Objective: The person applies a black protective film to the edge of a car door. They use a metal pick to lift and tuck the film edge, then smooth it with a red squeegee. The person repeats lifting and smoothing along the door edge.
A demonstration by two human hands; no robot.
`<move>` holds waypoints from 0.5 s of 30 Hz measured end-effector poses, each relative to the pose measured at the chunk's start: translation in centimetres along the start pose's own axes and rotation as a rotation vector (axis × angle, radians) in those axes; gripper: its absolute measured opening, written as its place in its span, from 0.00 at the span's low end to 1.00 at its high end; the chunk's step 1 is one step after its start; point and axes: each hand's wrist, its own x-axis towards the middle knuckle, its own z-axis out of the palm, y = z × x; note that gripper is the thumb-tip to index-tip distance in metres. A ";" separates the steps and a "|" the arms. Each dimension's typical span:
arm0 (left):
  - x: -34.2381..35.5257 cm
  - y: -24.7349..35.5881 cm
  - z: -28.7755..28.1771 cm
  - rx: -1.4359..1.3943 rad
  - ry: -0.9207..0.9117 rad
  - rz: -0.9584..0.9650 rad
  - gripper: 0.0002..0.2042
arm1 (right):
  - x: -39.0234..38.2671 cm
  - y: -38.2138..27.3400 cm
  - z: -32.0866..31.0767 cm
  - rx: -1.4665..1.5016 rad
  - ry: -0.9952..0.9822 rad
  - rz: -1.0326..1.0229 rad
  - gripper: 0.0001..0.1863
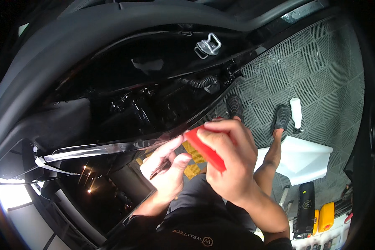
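My right hand (233, 158) grips a flat red squeegee (206, 150), its upper left corner close to the fingertips of my left hand (166, 168). The left fingers are curled with the thumb over them, beside the edge of an open black car door frame. A thin dark piece (160, 168) shows between thumb and palm; its kind is unclear. Along the glossy edge (129, 146) to the left runs a shiny strip, with a loose pale end (39, 161) hanging at the far left.
A metal bracket (209, 45) and a ribbed cable sleeve (202, 81) sit on the black car body. On the grey grid floor lie a white bottle (295, 112) and a white sheet (306, 160). A black case (305, 208) and a yellow container (326, 216) stand at lower right.
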 end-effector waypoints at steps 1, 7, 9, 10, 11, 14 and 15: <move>-0.1 0.0 0.0 0.046 0.015 0.010 0.18 | -0.1 -0.2 0.2 0.019 0.013 -0.035 0.26; -0.6 0.2 -1.0 -0.093 0.074 0.038 0.17 | 0.0 -0.4 2.0 0.024 0.049 -0.245 0.23; -0.9 1.0 -2.1 -0.091 0.092 -0.009 0.18 | -0.3 -0.8 2.6 -0.015 0.079 -0.262 0.24; -1.0 1.2 -2.4 -0.148 0.087 0.021 0.21 | -0.6 -1.2 2.8 -0.025 0.078 -0.238 0.25; -1.0 1.3 -2.7 -0.055 0.145 -0.002 0.23 | -0.9 -1.7 2.9 -0.037 0.077 -0.216 0.25; -0.9 2.1 -3.8 -0.074 0.065 0.026 0.23 | -2.1 -3.8 3.4 -0.075 0.054 -0.160 0.30; -0.8 2.3 -4.0 -0.089 0.051 0.020 0.24 | -2.3 -4.6 4.1 -0.086 0.069 -0.142 0.31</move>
